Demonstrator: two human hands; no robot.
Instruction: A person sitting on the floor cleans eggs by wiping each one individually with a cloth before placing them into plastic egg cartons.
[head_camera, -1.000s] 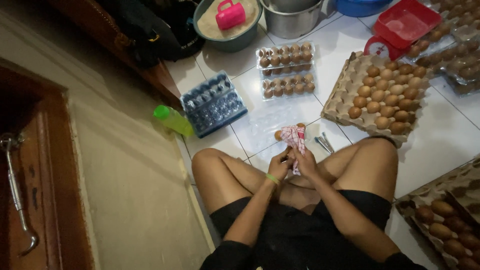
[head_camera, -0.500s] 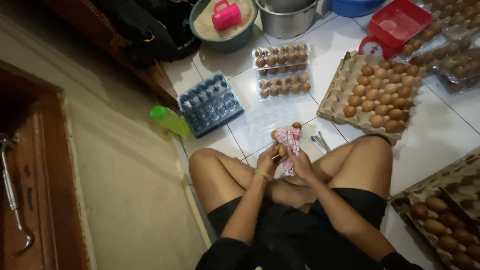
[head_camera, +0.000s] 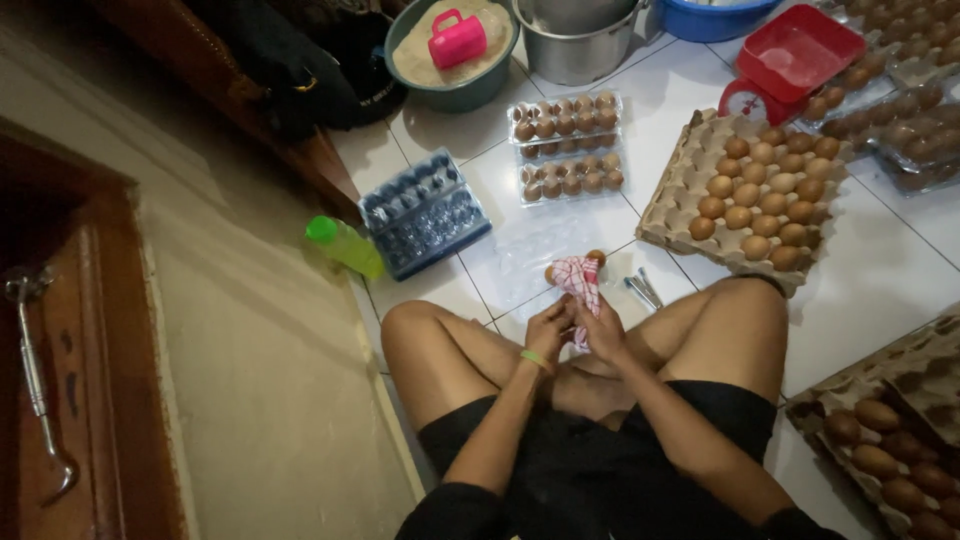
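The person is seated cross-legged on a white tiled floor (head_camera: 900, 270), and both hands are brought together in front of the shins. The left hand (head_camera: 548, 328) is closed around the lower part of a red-and-white checked cloth (head_camera: 580, 280); its fingers are curled inward and pressed against the fabric. A green band is worn on the left wrist. The right hand (head_camera: 603, 335) is closed on the same cloth from the other side, its fingers likewise bent and in contact with the fabric. The two hands are touching each other. Whether an egg is enclosed within the cloth cannot be told, since the folds hide the interior.

The cloth is held upright just above the floor, between the knees. Two brown eggs (head_camera: 596, 257) are seen at its upper edge, just beside or behind it; contact cannot be confirmed. A small metal tool (head_camera: 643, 290) lies on the tiles just to the right of the cloth.

Ahead of the hands, two clear plastic egg packs (head_camera: 566, 145) filled with brown eggs are laid side by side. A cardboard egg tray (head_camera: 670, 200), partly filled, is placed to the right. A stack of blue-tinted empty packs (head_camera: 425, 212) and a green bottle (head_camera: 345, 245) are positioned to the left, near the wall.
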